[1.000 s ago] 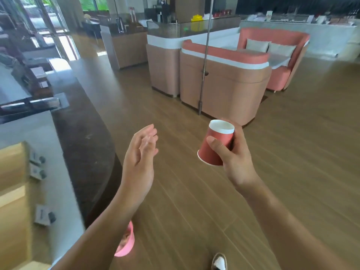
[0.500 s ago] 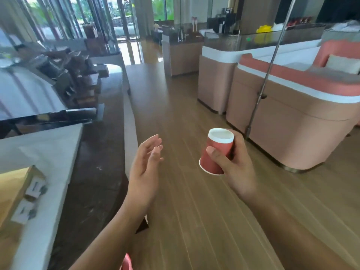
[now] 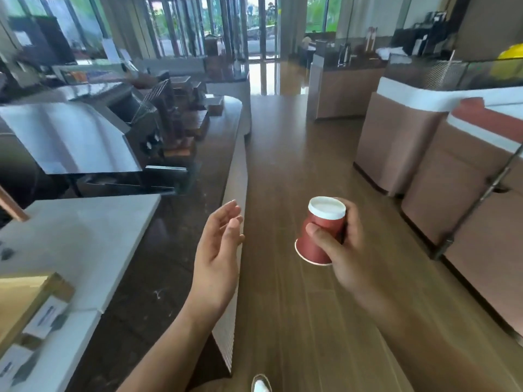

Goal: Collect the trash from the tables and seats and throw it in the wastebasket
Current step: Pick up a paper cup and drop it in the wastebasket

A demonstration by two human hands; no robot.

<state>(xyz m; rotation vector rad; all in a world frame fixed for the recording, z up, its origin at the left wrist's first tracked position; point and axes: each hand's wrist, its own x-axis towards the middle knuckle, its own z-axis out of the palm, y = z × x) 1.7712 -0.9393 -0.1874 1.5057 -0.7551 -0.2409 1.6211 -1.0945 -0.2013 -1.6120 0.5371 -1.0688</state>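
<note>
Over the wood floor (image 3: 297, 154), just right of the dark counter's edge: right hand (image 3: 348, 250) holds the red paper cup (image 3: 317, 239) in the air, thumb across the near side, fingers curled round the far side. Cup tilted, white end up, wider rim down and to the left. Left hand (image 3: 218, 250) raised above the counter (image 3: 158, 278) edge, palm facing the cup, fingers loosely straight, holding nothing, apart from the cup. Steel machine (image 3: 85, 142) on the counter, far left. Brown-panelled booth backs (image 3: 467, 176) at right. White shoe toe (image 3: 261, 387) at the bottom edge.
</note>
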